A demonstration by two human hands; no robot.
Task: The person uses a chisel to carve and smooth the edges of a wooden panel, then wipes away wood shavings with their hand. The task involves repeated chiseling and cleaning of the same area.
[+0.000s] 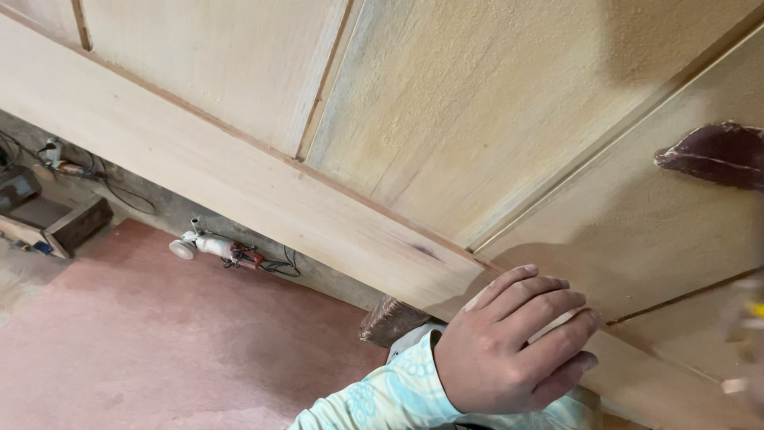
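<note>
- Here, the left hand [509, 342] rests on the near edge of a wooden door panel [446, 127], fingers curled close together and pressed to the frame rail; the knuckles are raised and the fingertips lie flat on the wood.
- It shows no object between its fingers.
- The sleeve [382, 398] on that arm is pale turquoise cloth with a light printed pattern.
- The door panel is pale, dusty wood with a fine matte grain, divided by narrow straight grooves into flat rectangular fields.
- A folded piece of dark reddish sandpaper [716, 153] lies on the wood at far right, well apart from the left hand.
- The right hand is a blurred shape at the right edge; its state cannot be told.
- A small white power tool [208, 247] with a cord lies on the floor beyond the panel, beside a reddish board [143, 342].
</note>
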